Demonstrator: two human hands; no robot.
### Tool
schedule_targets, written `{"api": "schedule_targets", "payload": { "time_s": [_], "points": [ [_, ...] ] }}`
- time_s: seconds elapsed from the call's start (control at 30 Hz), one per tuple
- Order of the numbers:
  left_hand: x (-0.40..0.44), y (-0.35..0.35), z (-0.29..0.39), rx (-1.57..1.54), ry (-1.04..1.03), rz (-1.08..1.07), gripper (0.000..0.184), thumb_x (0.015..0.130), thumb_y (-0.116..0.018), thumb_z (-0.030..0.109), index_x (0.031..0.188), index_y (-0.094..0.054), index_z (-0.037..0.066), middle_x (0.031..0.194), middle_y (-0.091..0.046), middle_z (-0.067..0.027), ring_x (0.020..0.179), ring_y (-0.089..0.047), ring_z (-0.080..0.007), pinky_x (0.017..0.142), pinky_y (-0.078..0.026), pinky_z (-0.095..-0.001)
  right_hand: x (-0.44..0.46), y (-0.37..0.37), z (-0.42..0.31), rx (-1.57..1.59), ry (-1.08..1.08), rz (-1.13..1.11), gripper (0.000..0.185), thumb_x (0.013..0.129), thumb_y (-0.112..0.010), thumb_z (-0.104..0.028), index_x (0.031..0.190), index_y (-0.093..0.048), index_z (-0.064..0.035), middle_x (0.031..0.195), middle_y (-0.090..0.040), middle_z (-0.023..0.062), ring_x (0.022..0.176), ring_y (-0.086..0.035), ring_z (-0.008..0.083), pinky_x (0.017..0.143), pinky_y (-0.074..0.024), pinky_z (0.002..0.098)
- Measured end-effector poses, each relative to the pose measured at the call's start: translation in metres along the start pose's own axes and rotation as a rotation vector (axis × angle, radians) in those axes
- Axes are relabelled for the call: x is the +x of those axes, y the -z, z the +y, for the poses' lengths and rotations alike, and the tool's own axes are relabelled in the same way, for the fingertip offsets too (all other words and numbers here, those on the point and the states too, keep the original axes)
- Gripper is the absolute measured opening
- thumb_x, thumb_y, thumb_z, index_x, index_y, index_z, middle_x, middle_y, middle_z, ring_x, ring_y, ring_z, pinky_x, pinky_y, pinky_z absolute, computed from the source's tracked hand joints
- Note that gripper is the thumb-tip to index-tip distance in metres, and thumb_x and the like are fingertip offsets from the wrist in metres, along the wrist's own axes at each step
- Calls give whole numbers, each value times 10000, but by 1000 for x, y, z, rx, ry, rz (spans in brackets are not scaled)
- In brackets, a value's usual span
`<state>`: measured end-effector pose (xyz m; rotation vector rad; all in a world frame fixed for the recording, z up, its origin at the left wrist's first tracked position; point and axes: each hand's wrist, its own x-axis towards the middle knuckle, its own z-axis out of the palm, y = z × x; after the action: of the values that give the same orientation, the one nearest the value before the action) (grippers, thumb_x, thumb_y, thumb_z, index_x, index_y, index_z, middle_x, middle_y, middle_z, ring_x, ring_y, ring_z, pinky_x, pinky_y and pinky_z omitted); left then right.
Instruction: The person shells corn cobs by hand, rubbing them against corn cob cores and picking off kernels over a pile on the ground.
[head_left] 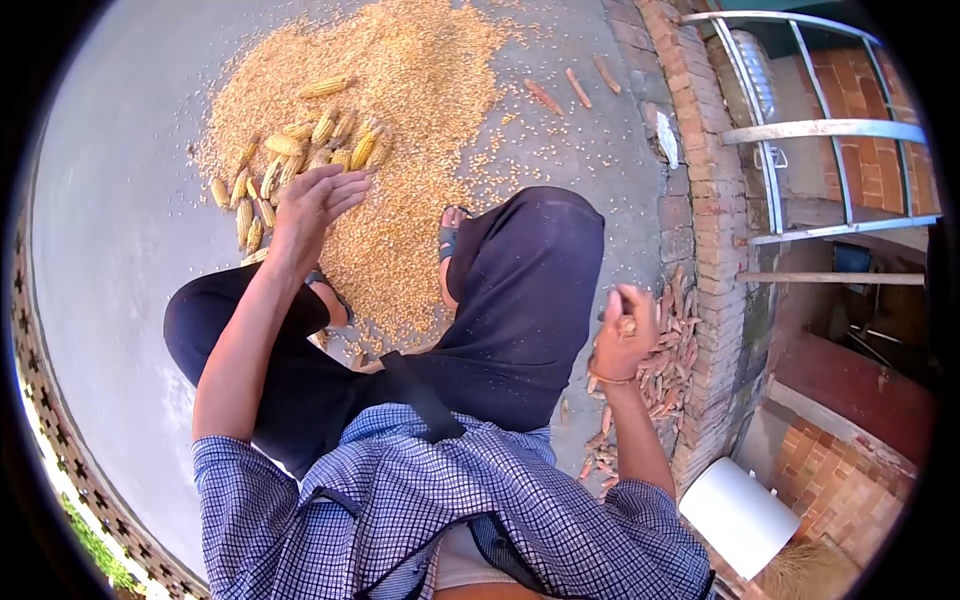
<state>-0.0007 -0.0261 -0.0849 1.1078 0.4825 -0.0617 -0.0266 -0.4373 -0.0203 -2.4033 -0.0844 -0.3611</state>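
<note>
My left hand (312, 212) is open, fingers stretched out, over the near edge of a cluster of yellow corn ears (285, 150). Those ears lie on a wide heap of loose corn kernels (420, 60) that reaches down between my feet. Out to the right, my right hand (628, 335) is closed, with the tan end of a corncob (627, 325) showing among the fingers; the rest is hidden by the hand. Beside that hand, along the brick edge, lies a pile of reddish bare cobs (675, 345).
Several bare cobs (543, 96) lie on the concrete floor (120, 160) right of the heap. A low brick edging (700, 150) runs along the right, with a metal railing (820, 130) beyond. A white cylindrical container (740, 517) is at lower right. My knees are bent on both sides.
</note>
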Motion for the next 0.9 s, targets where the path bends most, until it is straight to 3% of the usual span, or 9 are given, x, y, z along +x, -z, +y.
{"api": "schedule_targets", "payload": {
  "time_s": [0.13,0.27,0.33,0.4,0.5,0.6,0.7,0.8,0.9],
  "points": [
    [26,2,-5,4,-69,81,351,1030,-388,84,1293,-400,-148,1227,-582,-289,1108,-636,-320,951,-542,-360,-10,-3,-47,4,589,-60,195,754,-728,42,932,-652,15,807,-658,124,686,-653,265,605,-500,334],
    [36,-104,25,146,-293,-146,359,1028,-446,123,1294,-433,-119,1172,-626,-253,1095,-644,-288,934,-542,-360,-32,-4,-58,-100,514,-138,224,750,-716,58,956,-632,34,865,-635,154,756,-641,293,633,-507,351],
    [12,-203,27,297,-716,-472,324,981,-504,136,1221,-520,-80,1017,-671,-246,946,-675,-310,872,-531,-367,-32,-11,-57,-132,487,-176,238,781,-698,60,1005,-619,44,909,-604,180,835,-631,316,673,-513,359],
    [-51,-275,41,320,-793,-998,423,942,-590,314,1133,-504,-53,886,-637,-233,903,-632,-391,772,-496,-457,-41,-12,-48,-196,390,-208,188,791,-704,10,975,-661,9,975,-649,173,818,-640,307,737,-500,385],
    [-93,-298,47,338,-1226,-1041,385,895,-646,315,1037,-500,-11,1002,-566,-178,952,-584,-354,757,-493,-463,-78,-4,27,249,132,-591,234,815,-641,36,1048,-648,12,1112,-640,207,991,-637,363,806,-510,370],
    [-61,-244,57,517,-1016,-839,375,866,-661,265,1086,-511,1,957,-541,-177,922,-581,-334,775,-498,-454,-39,-5,-38,-202,621,-199,253,814,-643,47,1065,-634,24,1059,-632,205,929,-635,349,752,-507,369],
    [25,-146,19,790,-990,-111,374,910,-632,210,1198,-548,-12,1020,-633,-176,916,-641,-326,795,-535,-407,-30,-16,-51,-112,442,-148,122,861,-599,60,983,-602,72,885,-587,187,794,-576,320,707,-479,385],
    [82,-45,-48,906,-410,395,305,939,-558,182,1111,-616,-62,899,-686,-234,867,-678,-334,788,-519,-391,-25,-17,-51,-116,494,-175,175,836,-610,83,1008,-596,61,891,-574,179,756,-573,292,651,-473,362],
    [88,26,-157,996,-134,336,343,877,-591,230,1059,-644,-56,943,-683,-262,910,-669,-380,814,-508,-444,-23,-16,-50,-149,531,-183,198,827,-609,98,1019,-590,57,891,-566,173,736,-570,272,621,-471,343]
  ]
}}
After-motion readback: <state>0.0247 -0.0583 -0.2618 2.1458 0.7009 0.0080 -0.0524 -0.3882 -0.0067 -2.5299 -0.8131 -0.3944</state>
